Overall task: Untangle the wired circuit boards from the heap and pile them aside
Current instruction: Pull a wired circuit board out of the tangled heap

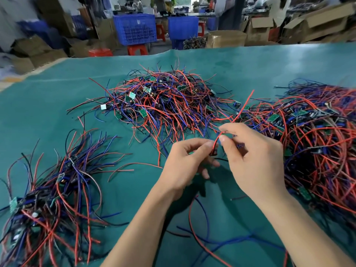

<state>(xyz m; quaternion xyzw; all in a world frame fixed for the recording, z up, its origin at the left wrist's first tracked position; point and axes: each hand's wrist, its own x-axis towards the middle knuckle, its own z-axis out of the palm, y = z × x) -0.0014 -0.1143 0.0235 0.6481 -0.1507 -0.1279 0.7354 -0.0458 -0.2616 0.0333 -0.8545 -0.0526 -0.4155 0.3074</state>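
A tangled heap (165,101) of small green circuit boards with red, blue and black wires lies mid-table. A bigger heap (317,139) spreads at the right. A sorted pile (54,191) with wires fanned out sits at the lower left. My left hand (185,166) pinches a small dark board (213,150) between thumb and fingers, just in front of the middle heap. My right hand (254,160) pinches the board's red wire (242,108), which runs up and to the right. Blue and red wires (202,224) hang down below my hands.
A green mat (57,89) covers the table. Beyond its far edge stand blue plastic crates (134,28), red stools (136,49) and cardboard boxes (225,38).
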